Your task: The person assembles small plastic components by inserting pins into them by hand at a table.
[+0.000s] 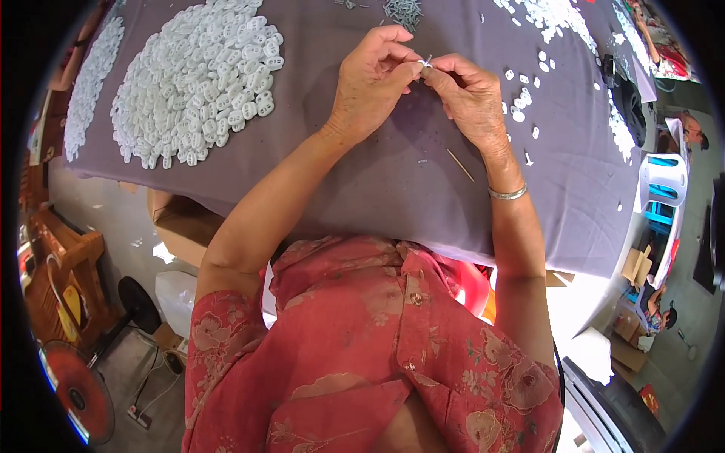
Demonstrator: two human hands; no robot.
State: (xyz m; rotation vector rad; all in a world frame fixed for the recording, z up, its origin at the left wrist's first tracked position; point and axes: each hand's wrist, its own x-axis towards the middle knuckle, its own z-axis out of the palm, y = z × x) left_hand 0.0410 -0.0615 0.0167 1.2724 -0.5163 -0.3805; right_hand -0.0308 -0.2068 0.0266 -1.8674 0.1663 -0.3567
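My left hand (368, 89) and my right hand (474, 100) meet over the grey-covered table (362, 177), thumbs and fingertips pinched together. Between them is a small white plastic piece (425, 63) with a thin grey screw (429, 57) showing at it; fingertips hide most of both. To the left lies a large heap of white plastic pieces with holes (200, 90). Beyond my hands is a small pile of grey screws (402, 13). Several loose white pieces (519, 106) lie scattered right of my right hand. A thin wooden stick (461, 164) rests near my right wrist.
More white pieces lie in a strip at the far left (94, 87) and a heap at the far right (555, 16). A single screw (529, 158) sits right of my forearm. Below the table are a cardboard box (185, 230) and a fan (75, 396). Other people are at right.
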